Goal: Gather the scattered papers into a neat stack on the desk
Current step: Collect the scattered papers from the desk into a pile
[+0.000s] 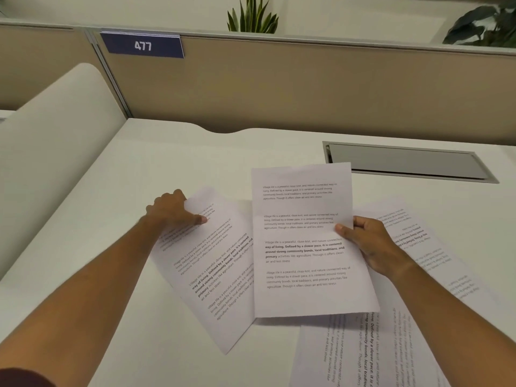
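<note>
Several printed white sheets lie on the white desk (111, 275). My right hand (365, 241) pinches the right edge of an upright sheet (304, 247), held lifted above the desk. My left hand (176, 210) grips the top left corner of a tilted sheet (217, 275) that lies beside and partly under the upright one. Another sheet (418, 241) lies to the right under my right wrist. A further sheet (357, 353) lies turned sideways at the front right, partly covered by the held one.
A grey cable flap (405, 160) is set into the desk behind the papers. A beige partition (307, 88) with a blue "477" label (142, 46) closes off the back. A white curved divider (55, 152) stands at the left. Plants (251, 18) rise behind the partition.
</note>
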Available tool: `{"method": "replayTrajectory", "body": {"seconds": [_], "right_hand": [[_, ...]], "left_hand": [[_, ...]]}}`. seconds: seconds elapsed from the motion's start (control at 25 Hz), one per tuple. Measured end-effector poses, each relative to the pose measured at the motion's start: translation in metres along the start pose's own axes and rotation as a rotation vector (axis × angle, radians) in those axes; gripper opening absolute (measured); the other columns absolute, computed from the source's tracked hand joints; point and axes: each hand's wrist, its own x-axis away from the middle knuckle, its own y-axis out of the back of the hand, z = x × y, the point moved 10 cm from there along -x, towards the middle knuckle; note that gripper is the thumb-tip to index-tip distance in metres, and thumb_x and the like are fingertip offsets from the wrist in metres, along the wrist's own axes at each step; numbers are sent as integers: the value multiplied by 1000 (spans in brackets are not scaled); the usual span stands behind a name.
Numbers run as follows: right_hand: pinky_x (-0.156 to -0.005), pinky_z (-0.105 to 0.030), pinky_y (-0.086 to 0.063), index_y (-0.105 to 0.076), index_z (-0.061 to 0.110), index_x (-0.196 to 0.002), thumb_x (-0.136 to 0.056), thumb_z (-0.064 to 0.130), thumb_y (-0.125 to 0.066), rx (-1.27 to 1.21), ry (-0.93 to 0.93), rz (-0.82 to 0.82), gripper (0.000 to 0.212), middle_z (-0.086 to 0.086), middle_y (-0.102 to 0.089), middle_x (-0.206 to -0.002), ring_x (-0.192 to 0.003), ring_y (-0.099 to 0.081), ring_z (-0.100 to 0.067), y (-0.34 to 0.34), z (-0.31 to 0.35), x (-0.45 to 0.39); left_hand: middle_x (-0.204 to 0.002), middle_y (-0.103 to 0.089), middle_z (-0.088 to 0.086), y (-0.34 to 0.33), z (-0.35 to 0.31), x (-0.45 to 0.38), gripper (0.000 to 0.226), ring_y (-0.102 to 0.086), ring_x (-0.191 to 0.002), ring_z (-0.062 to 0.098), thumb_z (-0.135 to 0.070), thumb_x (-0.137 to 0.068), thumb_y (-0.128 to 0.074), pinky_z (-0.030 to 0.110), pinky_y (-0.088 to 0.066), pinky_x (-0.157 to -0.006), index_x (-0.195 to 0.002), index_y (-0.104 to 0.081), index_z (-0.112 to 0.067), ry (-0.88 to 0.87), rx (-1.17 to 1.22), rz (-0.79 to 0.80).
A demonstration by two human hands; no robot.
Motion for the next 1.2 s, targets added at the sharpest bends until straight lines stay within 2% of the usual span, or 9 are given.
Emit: {"method": "replayTrajectory", "body": {"seconds": [0.12, 0.24, 0.36, 0.44, 0.56, 0.68, 0.88, 1.0, 1.2], "right_hand": [[-65, -32, -61, -72, 7, -102, -85, 2, -70, -20, 14, -47, 18, -10, -78, -99, -88, -75, -27, 29, 7, 5], [-63, -33, -61, -72, 8, -102, -85, 3, -69, -42, 13, -94, 18, -10, -78, -97, -86, -75, -28, 58, 11, 12], [-62, -35, -61, -71, 6, -104, -85, 3, -69, -38, 7, -116, 19, -11, -78, -97, -84, -76, -29, 74, 11, 18], [-62, -35, -62, -70, 6, -105, -86, 2, -68, -37, 6, -115, 20, -11, -78, -96, -83, -76, -29, 75, 10, 22], [-60, -34, -61, -70, 6, -104, -87, 2, -68, -46, 13, -97, 18, -11, -78, -95, -81, -76, -28, 70, 14, 26], [-62, -33, -61, -71, 7, -106, -86, 4, -69, -45, 38, -21, 20, -11, -78, -97, -85, -75, -28, 49, 24, 27], [-67, -26, -59, -72, 7, -107, -86, 3, -69, 120, 93, 183, 21, -4, -79, -93, -86, -75, -20, -41, 26, 29], [-75, -35, -61, -72, 6, -107, -86, 5, -71, 235, 99, 294, 21, -8, -78, -98, -89, -75, -24, -101, 10, 34], [-86, -45, -58, -72, 3, -106, -86, 5, -71, 314, 64, 328, 20, -15, -76, -103, -94, -73, -29, -150, -10, 33]], "left_hand": [[-110, -60, 9, 1, 0, 1, 63, -58, -97, 29, -47, -65, -83, 39, -49, -83, -109, -52, -15, -53, 141, 11], [-106, -60, 9, 17, -5, 5, 42, -55, -92, 27, -27, -70, -84, 33, -42, -75, -98, -55, -18, -151, 229, -23], [-96, -65, 6, 45, -14, 16, 24, -59, -88, 26, -23, -75, -80, 32, -41, -71, -91, -62, -19, -268, 143, -25], [-93, -70, 5, 65, -12, 26, 20, -64, -83, 23, -23, -77, -79, 35, -51, -74, -92, -67, -18, -290, 114, 30], [-88, -76, 5, 86, -15, 47, 17, -72, -80, 24, -19, -76, -81, 43, -58, -79, -90, -73, -17, -316, 169, 148], [-88, -76, 6, 94, -38, 62, 16, -73, -79, 24, -19, -78, -79, 43, -59, -79, -92, -73, -14, -371, 134, 184], [-97, -76, 6, 79, -64, 79, 18, -74, -84, 23, -25, -91, -65, 38, -60, -79, -105, -70, -13, -373, 195, 292], [-99, -76, 7, 66, -55, 84, 27, -74, -84, 24, -31, -99, -50, 33, -60, -71, -109, -69, -13, -272, 307, 347], [-110, -74, 8, 51, -43, 90, 42, -73, -89, 19, -38, -102, -40, 28, -57, -74, -107, -71, -11, -248, 464, 362]]}}
